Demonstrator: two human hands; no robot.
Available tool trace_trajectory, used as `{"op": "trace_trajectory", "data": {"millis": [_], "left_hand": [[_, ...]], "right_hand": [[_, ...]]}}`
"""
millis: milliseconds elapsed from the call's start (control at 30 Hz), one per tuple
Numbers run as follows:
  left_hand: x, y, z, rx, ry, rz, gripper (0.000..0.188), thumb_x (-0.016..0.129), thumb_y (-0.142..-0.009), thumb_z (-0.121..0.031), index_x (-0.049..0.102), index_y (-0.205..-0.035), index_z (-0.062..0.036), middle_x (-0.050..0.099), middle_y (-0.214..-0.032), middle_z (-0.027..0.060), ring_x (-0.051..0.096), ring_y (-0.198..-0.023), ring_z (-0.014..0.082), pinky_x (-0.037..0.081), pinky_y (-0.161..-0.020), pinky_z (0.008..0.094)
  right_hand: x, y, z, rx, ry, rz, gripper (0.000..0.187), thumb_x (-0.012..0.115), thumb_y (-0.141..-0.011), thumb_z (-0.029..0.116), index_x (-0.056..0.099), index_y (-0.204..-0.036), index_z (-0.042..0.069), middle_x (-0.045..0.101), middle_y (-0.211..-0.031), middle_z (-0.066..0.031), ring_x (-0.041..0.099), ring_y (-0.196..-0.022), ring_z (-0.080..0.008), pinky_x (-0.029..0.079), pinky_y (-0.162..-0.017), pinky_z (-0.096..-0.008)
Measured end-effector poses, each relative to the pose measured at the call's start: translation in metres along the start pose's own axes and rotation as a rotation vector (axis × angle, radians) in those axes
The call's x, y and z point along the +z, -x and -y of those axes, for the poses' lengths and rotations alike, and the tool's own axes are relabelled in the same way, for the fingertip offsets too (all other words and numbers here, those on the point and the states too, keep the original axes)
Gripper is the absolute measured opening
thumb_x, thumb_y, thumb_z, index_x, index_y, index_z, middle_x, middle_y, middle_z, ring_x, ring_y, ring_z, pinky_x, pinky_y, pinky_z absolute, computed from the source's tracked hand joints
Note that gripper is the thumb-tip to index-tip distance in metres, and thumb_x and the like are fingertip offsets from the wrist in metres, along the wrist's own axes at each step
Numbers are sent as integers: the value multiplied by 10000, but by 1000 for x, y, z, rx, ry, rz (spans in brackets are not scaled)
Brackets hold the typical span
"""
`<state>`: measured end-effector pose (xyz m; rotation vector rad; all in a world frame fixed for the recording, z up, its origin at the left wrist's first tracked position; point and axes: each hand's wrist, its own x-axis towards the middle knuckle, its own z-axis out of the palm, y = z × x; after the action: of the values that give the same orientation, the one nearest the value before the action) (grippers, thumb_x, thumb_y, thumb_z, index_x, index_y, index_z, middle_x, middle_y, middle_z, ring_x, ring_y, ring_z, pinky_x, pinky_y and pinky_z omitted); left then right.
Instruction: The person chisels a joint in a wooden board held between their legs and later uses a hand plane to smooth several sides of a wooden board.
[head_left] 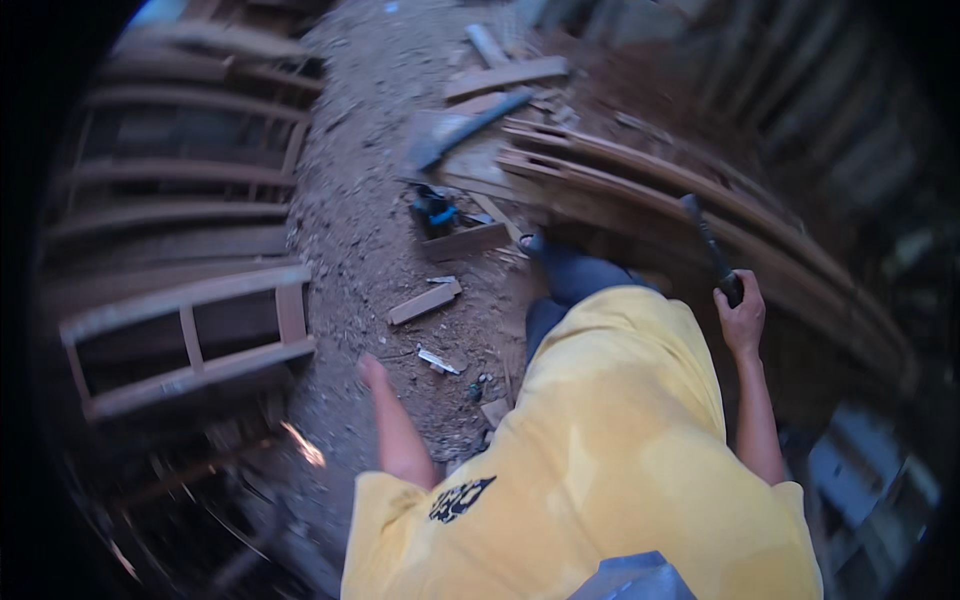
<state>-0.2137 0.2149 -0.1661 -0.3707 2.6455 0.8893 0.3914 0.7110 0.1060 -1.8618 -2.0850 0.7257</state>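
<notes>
Your right hand (742, 312) was clamped on the handle of a slim dark tool (715, 255), whose shaft ran forward and a little left of that hand. Blur hid what kind of tool it was. Handling it well, I judged, called for a firm grip low on the handle, the narrow end turned away from your legs, and careful footing among the scraps.

Just left of the tool, long timbers (640, 180) lay stacked; whether its tip touched them, you could not have told from this angle. Your left hand (373, 370) hung low and well apart from the right; its fingers were too blurred to tell whether they were apart or together.

Just right of the left hand lay a small whitish piece (438, 361), and ahead of that a wood block (425, 302). Farther forward stood a blue-and-black device (435, 212), behind a brown board (465, 243).

No container showed for certain. The closest was a wooden frame (190, 338) left of your left hand, its openings too dark to tell whether they held anything.
</notes>
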Motion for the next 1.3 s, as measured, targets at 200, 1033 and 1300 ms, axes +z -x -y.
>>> {"op": "trace_trajectory", "data": {"millis": [200,1033,1300], "left_hand": [[70,-9,-352,850,-52,273,339,649,-975,-224,679,-1246,-23,688,-1157,114,625,-1065,222,489,-944,365],[340,984,-191,2297,-331,1700,365,728,-929,-280,698,-1234,-83,627,-1292,209,566,-1234,405,425,-1102,473],[354,1180,-94,825,-625,2617,684,619,-1026,-436,396,-1567,-81,576,-1406,188,544,-1299,276,410,-1119,447]], "right_hand": [[62,237,-162,635,-194,-583,363,749,-904,248,569,-1128,27,646,-930,-152,669,-889,-313,516,-818,-441],[-45,404,-524,1186,-1165,-791,297,678,-930,168,583,-1129,-32,643,-777,-75,631,-631,-154,500,-547,-320],[-265,332,-517,595,-747,-824,649,717,-952,314,428,-1462,38,628,-1193,-200,667,-1019,-289,533,-863,-398]]}}
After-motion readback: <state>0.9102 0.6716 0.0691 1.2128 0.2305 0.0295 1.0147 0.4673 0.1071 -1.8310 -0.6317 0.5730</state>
